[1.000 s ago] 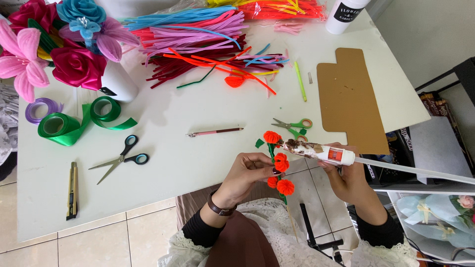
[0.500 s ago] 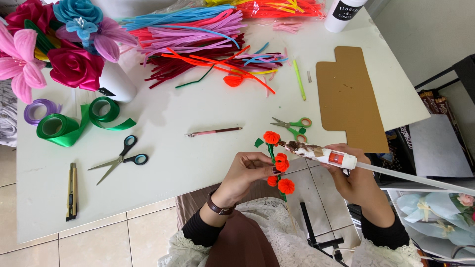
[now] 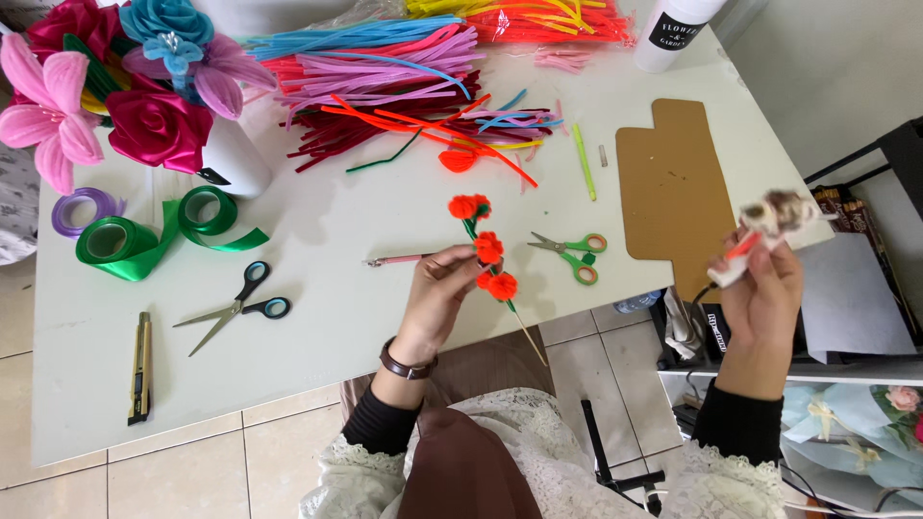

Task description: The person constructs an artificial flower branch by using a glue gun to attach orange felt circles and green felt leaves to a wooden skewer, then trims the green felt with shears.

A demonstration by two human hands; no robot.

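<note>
1. Far left of the white table: a white vase held pink, red and blue ribbon flowers. Below it lay rolls of green satin ribbon, a purple ribbon roll, a gold utility knife and black-handled scissors.
2. Top centre: a loose pile of multicoloured pipe cleaners, in no container.
3. Left hand was closed, pinching a thin wooden stick with three orange pipe-cleaner blossoms and green wrapping, held above the table's near edge.
4. Judgement: three blossoms were mounted; the lower stick remained bare, so wrapping looked unfinished.
5. Small green-handled scissors and a brown cardboard sheet lay just right of the stem.
6. Right hand was closed around a white glue gun with an orange tip, raised off the table's right edge, well apart from the stem.
</note>
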